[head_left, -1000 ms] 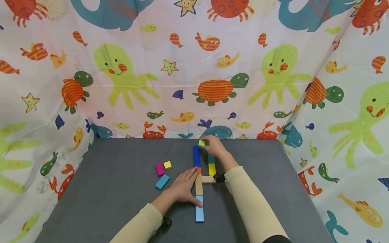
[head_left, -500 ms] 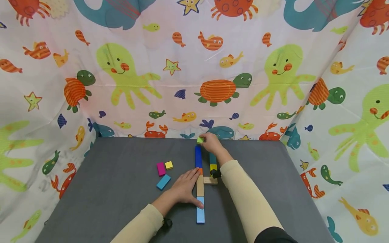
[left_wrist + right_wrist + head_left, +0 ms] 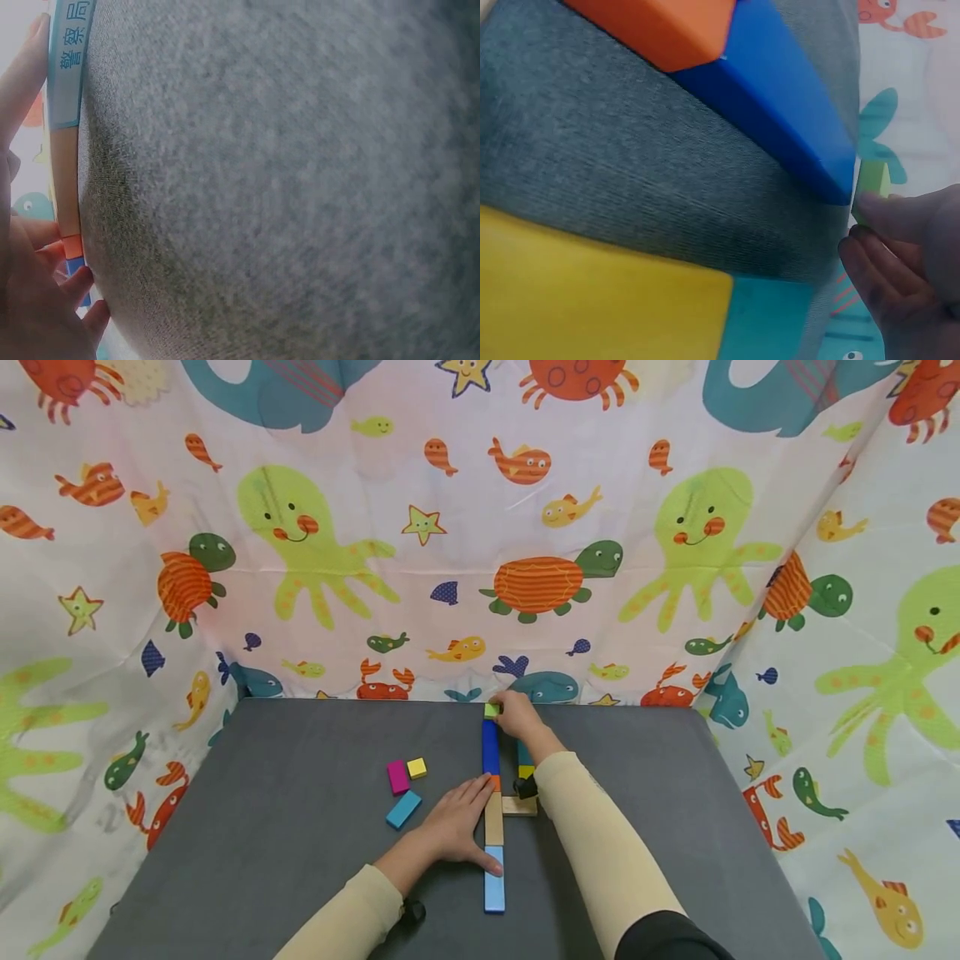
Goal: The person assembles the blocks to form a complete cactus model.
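Note:
My right hand [image 3: 519,715] pinches a small light green block [image 3: 491,711] at the far end of a dark blue block [image 3: 490,747]. In the right wrist view the green block [image 3: 871,178] sits between thumb and fingers, close to the blue block's end. My left hand [image 3: 452,825] rests with extended fingers along the row's left side. Its fingertips are by the orange block [image 3: 495,782], and its thumb touches the light blue block [image 3: 494,893]. Between these two lies a plain wooden block [image 3: 493,820]. Chinese characters mark the light blue block's side [image 3: 69,64] in the left wrist view.
A wooden crosspiece [image 3: 520,807] joins the row to a parallel line of a yellow block [image 3: 592,292] and a teal block [image 3: 765,319]. Left of the row lie loose magenta [image 3: 397,777], small yellow [image 3: 417,767] and blue [image 3: 403,809] blocks on the grey table [image 3: 315,860].
My right hand has shifted slightly left with the green block, which now lines up with the dark blue block's far end. My left hand has stayed in place on the row.

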`<action>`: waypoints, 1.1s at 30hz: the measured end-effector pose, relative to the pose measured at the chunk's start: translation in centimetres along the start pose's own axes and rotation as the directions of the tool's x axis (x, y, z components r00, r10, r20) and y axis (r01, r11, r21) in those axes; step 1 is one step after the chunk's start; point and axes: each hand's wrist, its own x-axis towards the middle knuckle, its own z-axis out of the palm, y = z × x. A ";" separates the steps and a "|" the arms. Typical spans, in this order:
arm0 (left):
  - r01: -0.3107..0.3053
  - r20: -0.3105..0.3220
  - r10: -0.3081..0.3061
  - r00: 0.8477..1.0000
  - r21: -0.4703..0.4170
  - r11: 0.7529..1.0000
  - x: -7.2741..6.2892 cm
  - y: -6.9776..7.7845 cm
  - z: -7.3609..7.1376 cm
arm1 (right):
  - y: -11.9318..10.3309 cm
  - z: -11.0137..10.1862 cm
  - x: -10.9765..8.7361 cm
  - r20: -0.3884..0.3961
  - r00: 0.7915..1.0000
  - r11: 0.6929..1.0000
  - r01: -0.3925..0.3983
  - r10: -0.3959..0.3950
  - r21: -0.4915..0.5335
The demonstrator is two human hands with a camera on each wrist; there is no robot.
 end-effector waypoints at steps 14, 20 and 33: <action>0.003 -0.002 -0.003 1.000 -0.015 1.000 0.0 -0.2 0.3 | 0.7 0.7 0.3 0.043 0.999 1.000 0.014 -0.014 -0.005; -0.008 -0.001 0.008 1.000 -0.022 1.000 0.1 -0.3 0.3 | 0.8 0.4 0.0 0.047 0.999 1.000 0.010 -0.011 0.006; -0.034 -0.013 0.034 0.999 -0.029 0.999 -0.1 -0.3 0.3 | -0.1 -1.7 -3.1 -0.133 0.987 0.992 0.098 -0.087 0.080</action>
